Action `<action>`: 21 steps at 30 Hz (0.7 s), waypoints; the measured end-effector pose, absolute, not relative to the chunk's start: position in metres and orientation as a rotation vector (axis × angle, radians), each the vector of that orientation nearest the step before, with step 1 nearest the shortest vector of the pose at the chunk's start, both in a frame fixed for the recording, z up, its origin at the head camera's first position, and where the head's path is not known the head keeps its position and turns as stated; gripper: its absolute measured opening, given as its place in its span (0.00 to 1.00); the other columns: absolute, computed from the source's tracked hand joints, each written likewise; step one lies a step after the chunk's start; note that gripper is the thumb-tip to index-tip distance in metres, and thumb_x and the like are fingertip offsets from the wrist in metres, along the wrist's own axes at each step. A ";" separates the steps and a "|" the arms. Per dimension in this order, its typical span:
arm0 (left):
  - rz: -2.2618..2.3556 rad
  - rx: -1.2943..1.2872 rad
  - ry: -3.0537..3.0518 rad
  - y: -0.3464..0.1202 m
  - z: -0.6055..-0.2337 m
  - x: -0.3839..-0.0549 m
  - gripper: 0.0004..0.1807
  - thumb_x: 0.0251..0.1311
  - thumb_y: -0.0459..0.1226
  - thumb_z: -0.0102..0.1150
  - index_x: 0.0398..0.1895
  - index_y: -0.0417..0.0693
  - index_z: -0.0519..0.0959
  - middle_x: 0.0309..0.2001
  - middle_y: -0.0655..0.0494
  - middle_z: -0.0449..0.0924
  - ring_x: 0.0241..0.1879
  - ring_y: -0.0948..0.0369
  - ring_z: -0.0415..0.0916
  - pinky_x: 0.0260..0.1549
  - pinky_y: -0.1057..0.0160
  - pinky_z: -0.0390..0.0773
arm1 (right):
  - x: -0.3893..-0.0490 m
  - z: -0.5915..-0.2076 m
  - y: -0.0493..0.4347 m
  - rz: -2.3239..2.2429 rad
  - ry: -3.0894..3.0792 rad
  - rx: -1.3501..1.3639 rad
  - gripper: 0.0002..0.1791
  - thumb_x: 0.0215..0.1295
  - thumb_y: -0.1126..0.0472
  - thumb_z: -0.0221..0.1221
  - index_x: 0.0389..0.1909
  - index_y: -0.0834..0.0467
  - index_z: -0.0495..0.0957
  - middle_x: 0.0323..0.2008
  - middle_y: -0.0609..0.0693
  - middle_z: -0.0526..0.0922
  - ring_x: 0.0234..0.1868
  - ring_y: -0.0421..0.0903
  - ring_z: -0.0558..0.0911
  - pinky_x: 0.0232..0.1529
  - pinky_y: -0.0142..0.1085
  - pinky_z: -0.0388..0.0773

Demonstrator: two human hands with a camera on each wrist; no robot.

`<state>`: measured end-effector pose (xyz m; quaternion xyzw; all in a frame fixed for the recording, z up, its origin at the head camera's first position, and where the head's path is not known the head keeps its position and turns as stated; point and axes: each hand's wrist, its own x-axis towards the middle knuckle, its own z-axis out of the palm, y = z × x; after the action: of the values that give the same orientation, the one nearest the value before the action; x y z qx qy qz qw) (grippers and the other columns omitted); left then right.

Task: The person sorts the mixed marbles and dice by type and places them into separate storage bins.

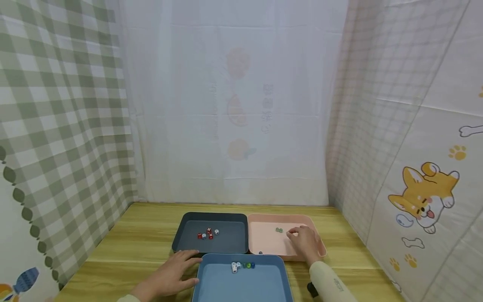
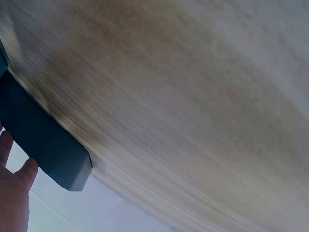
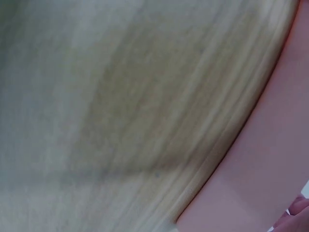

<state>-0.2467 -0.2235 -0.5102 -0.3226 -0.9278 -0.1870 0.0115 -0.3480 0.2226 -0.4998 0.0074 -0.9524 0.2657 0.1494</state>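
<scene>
The left hand is resting spread at the blue tray's nine-o'clock side; the right hand is reaching over the pink tray at one o'clock, fingertips together, any held piece unclear. Work looks partway: dice are lying in the dark tray at eleven, marbles in the pink; white dice and coloured marbles are awaiting moving.

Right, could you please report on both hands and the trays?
Left hand, fingers extended, at edge of blue tray. Right hand over pink tray, near green pieces; grip unclear. No obstruction seen.
</scene>
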 end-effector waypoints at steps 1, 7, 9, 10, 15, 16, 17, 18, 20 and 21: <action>-0.577 -1.009 -2.890 -0.224 -0.510 -0.247 0.31 0.69 0.59 0.50 0.66 0.49 0.74 0.68 0.45 0.67 0.66 0.45 0.65 0.60 0.32 0.61 | -0.349 -0.502 0.223 0.760 -2.741 0.015 0.09 0.63 0.57 0.64 0.38 0.56 0.88 0.46 0.59 0.85 0.61 0.63 0.73 0.60 0.65 0.57; -0.594 -1.014 -2.891 -0.223 -0.509 -0.246 0.31 0.69 0.58 0.51 0.66 0.49 0.74 0.68 0.44 0.67 0.66 0.44 0.65 0.60 0.32 0.61 | -0.351 -0.507 0.222 0.753 -2.756 -0.002 0.07 0.63 0.57 0.65 0.37 0.54 0.89 0.51 0.62 0.82 0.59 0.64 0.73 0.57 0.69 0.55; -0.589 -1.012 -2.895 -0.222 -0.508 -0.246 0.31 0.69 0.58 0.51 0.66 0.49 0.74 0.68 0.45 0.67 0.66 0.44 0.65 0.59 0.31 0.62 | -0.350 -0.508 0.223 0.749 -2.759 0.002 0.08 0.63 0.57 0.64 0.39 0.55 0.89 0.52 0.64 0.81 0.59 0.64 0.73 0.56 0.70 0.56; -0.584 -1.011 -2.896 -0.222 -0.508 -0.247 0.31 0.69 0.58 0.51 0.66 0.49 0.74 0.68 0.45 0.67 0.66 0.44 0.65 0.59 0.32 0.62 | -0.350 -0.508 0.224 0.744 -2.761 0.006 0.09 0.64 0.57 0.64 0.40 0.55 0.89 0.53 0.64 0.81 0.59 0.65 0.73 0.56 0.70 0.56; -0.571 -1.000 -2.899 -0.221 -0.508 -0.246 0.31 0.69 0.58 0.52 0.66 0.49 0.74 0.68 0.46 0.67 0.66 0.44 0.65 0.60 0.32 0.62 | -0.351 -0.508 0.227 0.729 -2.749 0.049 0.12 0.65 0.58 0.64 0.46 0.59 0.87 0.52 0.65 0.81 0.57 0.66 0.74 0.55 0.67 0.61; -0.574 -0.998 -2.901 -0.221 -0.508 -0.246 0.31 0.69 0.58 0.52 0.66 0.49 0.74 0.68 0.45 0.67 0.66 0.44 0.65 0.60 0.32 0.62 | -0.351 -0.507 0.228 0.726 -2.747 0.056 0.12 0.65 0.59 0.63 0.46 0.59 0.87 0.52 0.65 0.81 0.56 0.66 0.75 0.55 0.66 0.62; -0.576 -0.996 -2.903 -0.221 -0.508 -0.246 0.31 0.69 0.58 0.52 0.66 0.49 0.74 0.68 0.45 0.67 0.66 0.44 0.65 0.60 0.32 0.61 | -0.351 -0.506 0.228 0.724 -2.746 0.061 0.12 0.65 0.59 0.63 0.46 0.59 0.87 0.52 0.65 0.81 0.56 0.66 0.75 0.55 0.65 0.63; -0.578 -0.994 -2.903 -0.221 -0.507 -0.245 0.31 0.69 0.58 0.52 0.66 0.49 0.74 0.68 0.45 0.67 0.66 0.44 0.65 0.60 0.32 0.61 | -0.351 -0.506 0.228 0.720 -2.747 0.065 0.12 0.65 0.59 0.63 0.46 0.59 0.87 0.51 0.65 0.82 0.56 0.66 0.75 0.55 0.64 0.64; -0.589 -0.994 -2.905 -0.221 -0.507 -0.245 0.31 0.69 0.58 0.52 0.66 0.48 0.74 0.68 0.45 0.67 0.66 0.44 0.65 0.60 0.31 0.61 | -0.351 -0.504 0.229 0.716 -2.752 0.067 0.11 0.65 0.60 0.63 0.45 0.59 0.87 0.51 0.65 0.82 0.56 0.66 0.75 0.55 0.63 0.65; -0.598 -0.994 -2.905 -0.221 -0.506 -0.245 0.31 0.69 0.58 0.52 0.66 0.48 0.74 0.68 0.45 0.67 0.66 0.44 0.64 0.61 0.31 0.60 | -0.350 -0.503 0.230 0.713 -2.757 0.061 0.11 0.65 0.60 0.63 0.45 0.59 0.87 0.51 0.65 0.81 0.56 0.65 0.75 0.55 0.63 0.66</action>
<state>-0.2447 -0.2211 -0.5063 -0.3177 -0.9287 -0.1910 0.0067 -0.3498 0.2297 -0.5033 0.0212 -0.9575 0.2478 0.1462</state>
